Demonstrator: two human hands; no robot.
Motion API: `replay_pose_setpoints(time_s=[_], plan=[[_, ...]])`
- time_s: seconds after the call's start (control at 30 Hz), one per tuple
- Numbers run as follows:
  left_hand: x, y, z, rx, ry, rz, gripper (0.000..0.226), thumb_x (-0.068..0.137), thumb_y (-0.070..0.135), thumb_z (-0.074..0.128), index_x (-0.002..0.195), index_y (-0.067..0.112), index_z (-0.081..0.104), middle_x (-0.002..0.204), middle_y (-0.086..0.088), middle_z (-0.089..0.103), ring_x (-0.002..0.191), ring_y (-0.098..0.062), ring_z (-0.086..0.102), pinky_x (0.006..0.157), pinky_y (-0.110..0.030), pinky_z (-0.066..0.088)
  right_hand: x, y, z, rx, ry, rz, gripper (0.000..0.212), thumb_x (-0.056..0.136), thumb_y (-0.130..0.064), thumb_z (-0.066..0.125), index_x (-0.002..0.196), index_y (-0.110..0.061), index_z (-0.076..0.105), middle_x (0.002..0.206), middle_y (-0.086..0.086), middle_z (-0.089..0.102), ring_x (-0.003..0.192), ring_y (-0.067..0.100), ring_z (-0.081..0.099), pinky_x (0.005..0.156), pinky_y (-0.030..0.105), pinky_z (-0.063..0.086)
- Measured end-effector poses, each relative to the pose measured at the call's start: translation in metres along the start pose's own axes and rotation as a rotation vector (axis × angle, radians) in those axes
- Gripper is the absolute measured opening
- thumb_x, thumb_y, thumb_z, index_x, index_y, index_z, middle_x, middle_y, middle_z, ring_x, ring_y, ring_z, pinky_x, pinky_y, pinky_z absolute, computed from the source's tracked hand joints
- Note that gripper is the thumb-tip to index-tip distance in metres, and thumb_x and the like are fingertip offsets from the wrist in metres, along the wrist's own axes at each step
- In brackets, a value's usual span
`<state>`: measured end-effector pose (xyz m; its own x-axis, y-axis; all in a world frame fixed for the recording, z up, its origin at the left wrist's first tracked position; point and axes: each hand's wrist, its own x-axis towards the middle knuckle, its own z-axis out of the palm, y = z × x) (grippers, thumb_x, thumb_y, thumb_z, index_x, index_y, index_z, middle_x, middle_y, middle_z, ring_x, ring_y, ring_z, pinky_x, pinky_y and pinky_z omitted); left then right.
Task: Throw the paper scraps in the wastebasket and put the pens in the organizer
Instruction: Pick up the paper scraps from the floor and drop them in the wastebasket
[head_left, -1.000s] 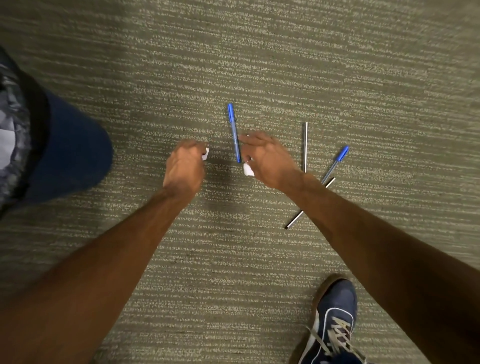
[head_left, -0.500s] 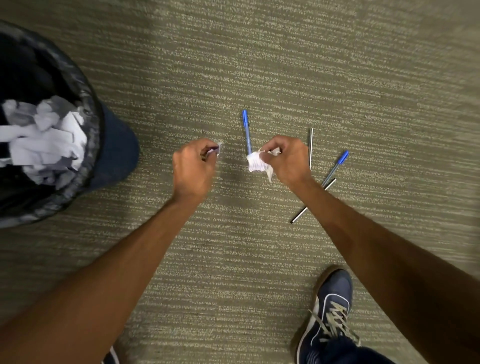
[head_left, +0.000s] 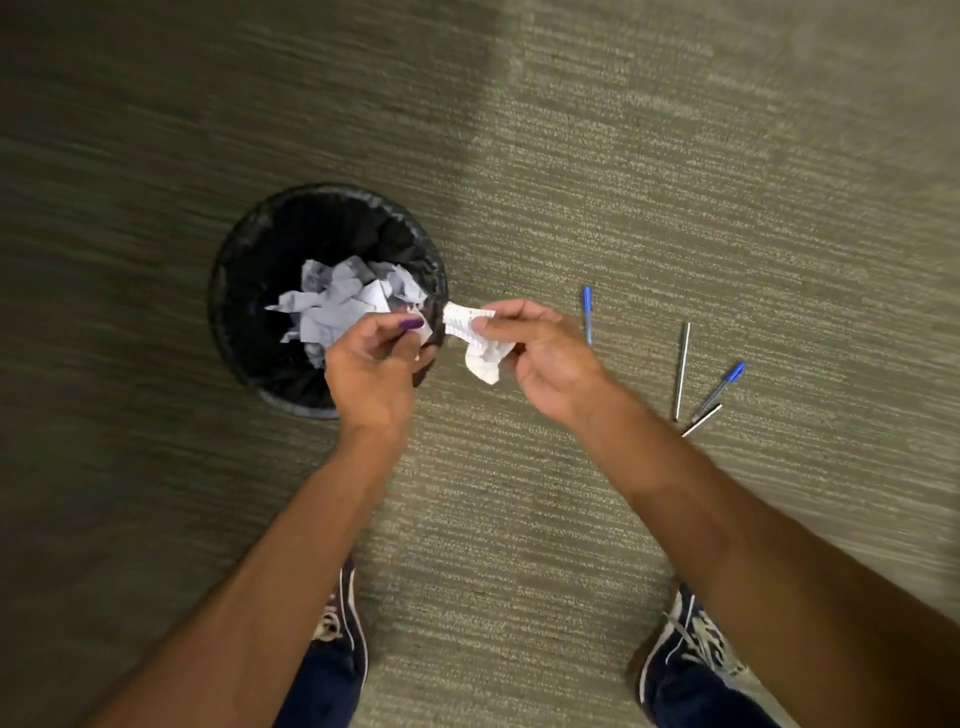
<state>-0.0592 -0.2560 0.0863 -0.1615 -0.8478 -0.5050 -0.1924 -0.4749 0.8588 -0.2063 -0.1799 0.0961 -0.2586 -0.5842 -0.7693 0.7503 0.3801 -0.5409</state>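
A black wastebasket stands on the carpet, with several crumpled white paper scraps inside. My left hand hovers over its right rim, pinching a small paper scrap. My right hand, just right of the rim, holds a larger crumpled scrap. On the carpet to the right lie a blue-capped pen, a thin grey pen, another blue-capped pen and a second grey pen. No organizer is in view.
Olive striped carpet covers the floor all around. My two blue sneakers stand at the bottom, the left one and the right one.
I have stood up and the view has swung left, bringing the whole wastebasket into sight. Both hands moved left from beside the pens to the basket's rim, each still holding its scrap.
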Motion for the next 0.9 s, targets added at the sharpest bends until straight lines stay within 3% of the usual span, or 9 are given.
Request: replay_pose_setpoints(time_s=[0.13,0.27,0.4,0.5,0.6,0.7,0.77,0.83,0.9], plan=[[0.013,0.019,-0.041,-0.081,0.087,-0.122,0.025,0.09,-0.015,0.061,0.086,0.008,0.07,0.095,-0.013,0.071,0.081,-0.022,0.072,0.071,-0.029,0.062,-0.001,0.003,0.066,-0.028,0.007,0.066,0.031,0.083,0.012,0.065,0.113,0.004,0.065,0.093,0.01,0.072,0.076,0.015,0.069,0.079,0.032,0.056],[0.027,0.03,-0.065,-0.154,0.164,-0.254,0.025,0.091,-0.016,0.059,0.091,0.007,0.07,0.115,-0.019,0.069,0.079,-0.018,0.073,0.072,-0.027,0.064,0.014,0.016,0.109,-0.08,0.11,0.107,0.034,0.087,0.014,0.062,0.12,0.005,0.065,0.116,0.022,0.07,0.1,0.03,0.067,0.102,0.048,0.051],[0.043,0.029,-0.078,-0.222,0.216,-0.382,0.022,0.095,-0.01,0.056,0.103,0.005,0.07,0.121,-0.014,0.069,0.071,-0.011,0.074,0.077,-0.027,0.064,0.031,0.027,0.133,-0.092,0.202,0.157,0.028,0.094,0.008,0.057,0.12,0.006,0.065,0.108,0.018,0.069,0.11,0.034,0.066,0.101,0.052,0.052],[0.054,0.023,-0.084,-0.245,0.24,-0.417,0.024,0.094,-0.006,0.06,0.109,0.009,0.069,0.113,-0.011,0.073,0.091,-0.018,0.072,0.071,-0.02,0.06,0.04,0.034,0.143,-0.021,0.218,0.177,0.027,0.095,0.003,0.059,0.122,0.006,0.061,0.128,0.024,0.063,0.119,0.038,0.062,0.098,0.054,0.053],[0.062,0.018,-0.087,-0.252,0.253,-0.408,0.024,0.095,-0.004,0.06,0.11,0.014,0.068,0.112,-0.008,0.074,0.105,-0.021,0.07,0.086,-0.023,0.057,0.041,0.036,0.15,0.027,0.204,0.191,0.026,0.099,-0.006,0.056,0.124,0.002,0.058,0.128,0.02,0.06,0.113,0.036,0.062,0.095,0.056,0.054],[0.065,0.016,-0.087,-0.165,0.227,-0.365,0.026,0.097,-0.003,0.055,0.103,0.017,0.071,0.123,-0.008,0.071,0.117,-0.022,0.067,0.106,-0.033,0.051,0.037,0.032,0.15,0.081,0.18,0.194,0.029,0.102,-0.012,0.053,0.129,-0.001,0.055,0.103,0.009,0.058,0.085,0.023,0.059,0.097,0.059,0.051],[0.063,0.018,-0.086,-0.096,0.179,-0.317,0.033,0.095,-0.005,0.05,0.096,0.02,0.072,0.123,-0.005,0.071,0.116,-0.021,0.066,0.1,-0.028,0.053,0.033,0.029,0.149,0.08,0.156,0.199,0.025,0.102,-0.013,0.052,0.125,-0.005,0.058,0.089,0.002,0.058,0.072,0.016,0.056,0.097,0.057,0.051],[0.058,0.021,-0.084,0.043,0.113,-0.227,0.038,0.091,-0.005,0.047,0.098,0.022,0.073,0.127,-0.003,0.068,0.113,-0.02,0.065,0.09,-0.022,0.053,0.027,0.026,0.147,0.055,0.113,0.187,0.028,0.102,-0.018,0.051,0.124,-0.004,0.06,0.091,0.0,0.06,0.074,0.013,0.06,0.096,0.055,0.05],[0.051,0.024,-0.08,0.217,0.05,-0.104,0.04,0.088,0.0,0.05,0.103,0.028,0.074,0.142,-0.003,0.06,0.129,-0.024,0.057,0.105,-0.032,0.048,0.023,0.026,0.143,-0.003,0.085,0.126,0.033,0.1,-0.022,0.053,0.124,-0.003,0.064,0.102,0.0,0.066,0.089,0.016,0.066,0.097,0.051,0.051]])
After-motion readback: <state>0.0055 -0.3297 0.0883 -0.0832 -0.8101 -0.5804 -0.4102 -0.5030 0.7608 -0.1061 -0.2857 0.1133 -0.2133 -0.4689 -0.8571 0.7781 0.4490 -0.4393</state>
